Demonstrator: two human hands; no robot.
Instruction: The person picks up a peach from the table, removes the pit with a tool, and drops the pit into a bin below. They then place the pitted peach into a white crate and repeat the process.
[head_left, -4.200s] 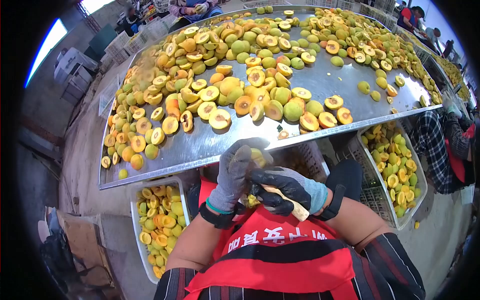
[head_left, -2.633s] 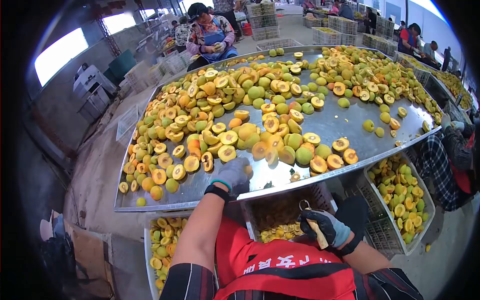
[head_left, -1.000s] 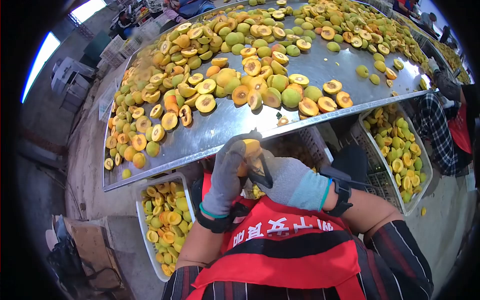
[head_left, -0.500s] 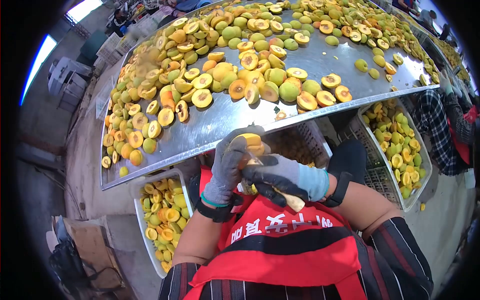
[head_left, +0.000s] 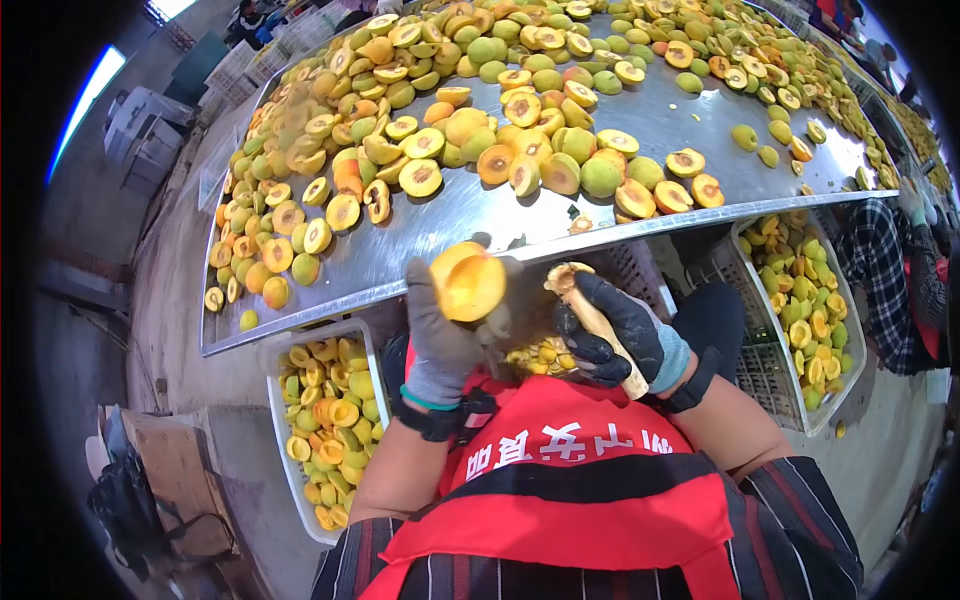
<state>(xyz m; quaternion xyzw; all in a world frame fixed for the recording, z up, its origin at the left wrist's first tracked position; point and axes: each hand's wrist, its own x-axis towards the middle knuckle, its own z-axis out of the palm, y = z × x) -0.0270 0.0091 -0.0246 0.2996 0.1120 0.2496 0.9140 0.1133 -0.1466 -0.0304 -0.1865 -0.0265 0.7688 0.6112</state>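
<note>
My left hand (head_left: 440, 345), in a grey glove, holds a yellow-orange fruit half (head_left: 468, 282) with a hollow centre facing up, just in front of the metal table's near edge. My right hand (head_left: 625, 330), in a grey glove with dark fingers, is closed around a pale wooden-handled tool (head_left: 603, 325); fruit residue covers its upper end. The two hands are apart. Below and between them, yellow pieces (head_left: 545, 357) lie in a crate. Halved fruits (head_left: 420, 178) are heaped on the metal table (head_left: 370, 270), many with their pits showing.
A white crate (head_left: 284, 425) of fruit halves stands at the left, and another crate (head_left: 798, 420) of halves at the right. At the right edge sits a person in checked clothing (head_left: 872, 290). Cardboard (head_left: 175, 455) and a dark bag lie at the lower left.
My right hand has drawn away to the right with the tool, from where both hands were together at the fruit. The fruit half in my left hand now shows its hollow side.
</note>
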